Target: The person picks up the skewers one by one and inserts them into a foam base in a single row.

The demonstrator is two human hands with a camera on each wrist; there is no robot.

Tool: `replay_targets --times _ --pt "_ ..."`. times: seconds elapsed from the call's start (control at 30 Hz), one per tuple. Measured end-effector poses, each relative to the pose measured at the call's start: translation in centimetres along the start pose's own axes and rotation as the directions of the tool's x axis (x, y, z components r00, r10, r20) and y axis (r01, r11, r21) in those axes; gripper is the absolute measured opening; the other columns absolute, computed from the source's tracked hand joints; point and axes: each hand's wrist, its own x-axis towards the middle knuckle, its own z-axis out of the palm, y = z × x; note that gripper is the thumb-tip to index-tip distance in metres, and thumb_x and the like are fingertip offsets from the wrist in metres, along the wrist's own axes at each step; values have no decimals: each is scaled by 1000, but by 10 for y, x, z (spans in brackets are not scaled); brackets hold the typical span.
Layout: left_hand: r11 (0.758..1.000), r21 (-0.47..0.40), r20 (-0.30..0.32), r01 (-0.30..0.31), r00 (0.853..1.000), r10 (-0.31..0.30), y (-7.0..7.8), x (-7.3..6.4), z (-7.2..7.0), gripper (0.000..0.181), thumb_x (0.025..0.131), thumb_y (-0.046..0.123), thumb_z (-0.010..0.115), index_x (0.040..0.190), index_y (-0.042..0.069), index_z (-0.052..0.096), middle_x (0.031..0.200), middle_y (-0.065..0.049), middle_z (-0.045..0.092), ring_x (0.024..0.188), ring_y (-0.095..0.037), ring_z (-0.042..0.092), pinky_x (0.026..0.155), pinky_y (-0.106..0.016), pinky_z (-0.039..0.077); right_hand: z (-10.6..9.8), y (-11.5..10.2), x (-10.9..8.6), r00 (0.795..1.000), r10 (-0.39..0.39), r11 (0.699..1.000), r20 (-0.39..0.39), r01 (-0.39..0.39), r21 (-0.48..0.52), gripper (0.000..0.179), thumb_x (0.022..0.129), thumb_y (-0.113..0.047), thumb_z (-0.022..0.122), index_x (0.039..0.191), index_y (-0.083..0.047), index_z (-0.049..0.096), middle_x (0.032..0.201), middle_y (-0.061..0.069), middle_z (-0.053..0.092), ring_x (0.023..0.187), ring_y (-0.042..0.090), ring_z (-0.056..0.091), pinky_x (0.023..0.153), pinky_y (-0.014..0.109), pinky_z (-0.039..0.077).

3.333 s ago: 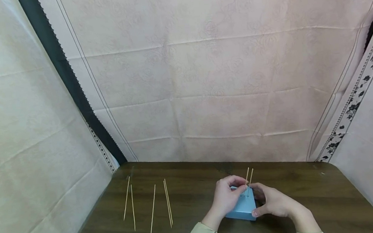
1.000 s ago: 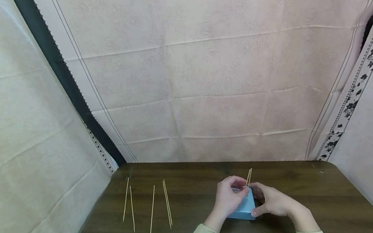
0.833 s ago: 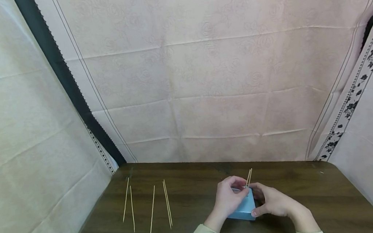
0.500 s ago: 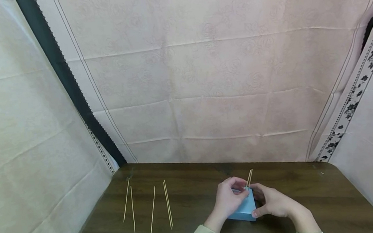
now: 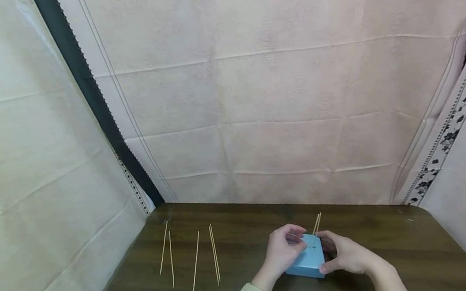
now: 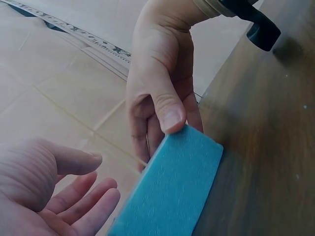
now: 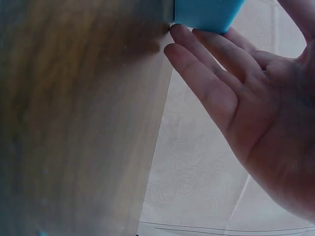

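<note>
A light blue block rests on the brown table, with a row of small dark marks on its top. Two thin wooden sticks stand up from it, leaning slightly right with their tips close together. My right hand grips the block's right side, its thumb against one edge and fingers around the far side. Beside the block's left side, my left hand is held with thumb and fingers apart and nothing between them. In the left wrist view one stick rises from the block, past the left fingers.
Several loose sticks lie spread lengthwise on the left of the table. Pale cloth hangs behind the table's far edge and along both sides.
The left thumb and fingers have come off the stick they were at, and the hand has drawn slightly left. The sticks' tips stand closer together than 3.3 seconds ago. The right hand keeps its grip.
</note>
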Motion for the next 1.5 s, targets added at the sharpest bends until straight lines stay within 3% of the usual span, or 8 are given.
replay_targets --times 0.27,0.43,0.67,0.77,0.87,1.0,1.2,1.5 --pt "999 8 30 46 998 -46 -7 -9 -20 26 91 2 82 114 13 78 101 1 74 89 -7 70 85 -31 56 -1 1 -2 1000 -8 1000 -2 8 2 97 81 -18 96 152 14 39 146 37 55 134 56 55 107 67 46" --pt "999 26 35 47 998 -47 -13 -14 -45 26 91 1 82 115 10 77 103 -1 75 90 -8 70 85 -32 57 0 -1 -1 999 32 999 -14 -32 -8 98 80 -20 97 153 11 40 147 35 56 134 55 55 107 67 46" --pt "995 95 -44 39 998 -35 -26 -18 -107 30 89 0 83 115 14 77 111 -14 74 95 -17 72 88 -38 58 1 -4 4 998 63 998 -27 -64 -27 99 77 -20 98 154 8 42 148 34 56 135 54 55 108 67 45" --pt "986 159 -81 43 996 -31 -33 -18 -138 35 88 -1 84 121 8 75 114 -19 73 99 -24 73 90 -45 58 0 -4 3 998 57 998 -24 -58 -30 99 78 -21 98 154 8 41 148 35 55 136 54 54 108 68 45" --pt "973 218 -106 74 993 -52 -43 -19 -165 45 86 -5 83 128 3 71 120 -22 71 105 -30 72 93 -51 57 -1 -2 2 999 46 999 -19 -46 -27 99 79 -21 97 154 9 40 148 35 55 136 55 54 108 68 45" --pt "956 265 -129 127 987 -96 -55 -21 -190 54 83 -10 81 134 3 69 125 -21 69 112 -34 68 94 -53 56 0 0 1 999 33 999 -13 -34 -20 99 80 -20 97 154 10 40 147 35 55 136 54 54 108 68 45" --pt "940 292 -176 175 976 -127 -60 -22 -206 57 82 -13 80 135 5 69 127 -19 68 116 -35 66 96 -56 55 0 0 -1 1000 11 1000 -3 -11 -8 100 80 -21 97 154 12 38 147 36 55 136 55 53 108 68 45" --pt "927 327 -186 183 974 -127 -60 -22 -207 58 81 -15 80 135 5 69 128 -21 67 117 -37 65 98 -59 53 0 -1 -1 1000 1 1000 5 -1 -2 101 81 -22 96 154 13 37 148 36 54 136 56 53 108 68 45"
